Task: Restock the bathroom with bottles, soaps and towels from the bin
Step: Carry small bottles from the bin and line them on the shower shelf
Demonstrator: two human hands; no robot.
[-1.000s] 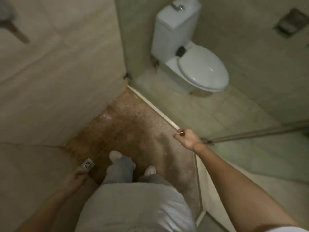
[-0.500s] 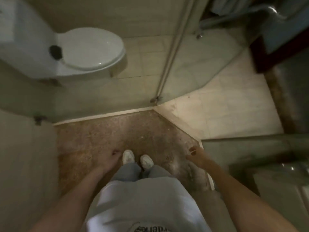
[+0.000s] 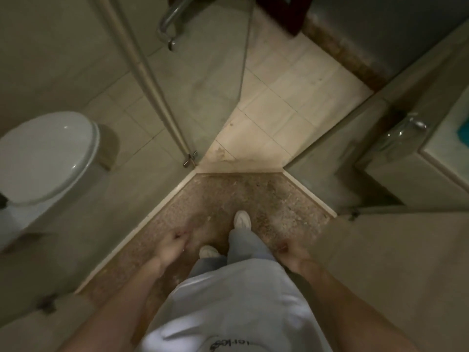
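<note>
I stand on the brown speckled shower floor [image 3: 253, 191], looking down at my feet. My left hand [image 3: 171, 246] hangs beside my left leg with loosely curled fingers and holds nothing. On the other side, my right hand [image 3: 291, 252] hangs by my right leg, also empty, fingers loosely curled. No bin, bottle, soap or towel shows in this view; a small teal patch [image 3: 463, 132] at the right edge cannot be identified.
A glass shower door [image 3: 208, 92] with a metal handle [image 3: 168, 24] stands open ahead. The toilet [image 3: 48, 156] sits behind glass at left. Pale floor tiles [image 3: 286, 110] lie ahead. At right stands a vanity counter [image 3: 411, 174] with a chrome fixture [image 3: 416, 123].
My view has swung to the right, sliding the toilet to the left edge. My right hand has dropped from the door frame to my side. One foot has stepped forward.
</note>
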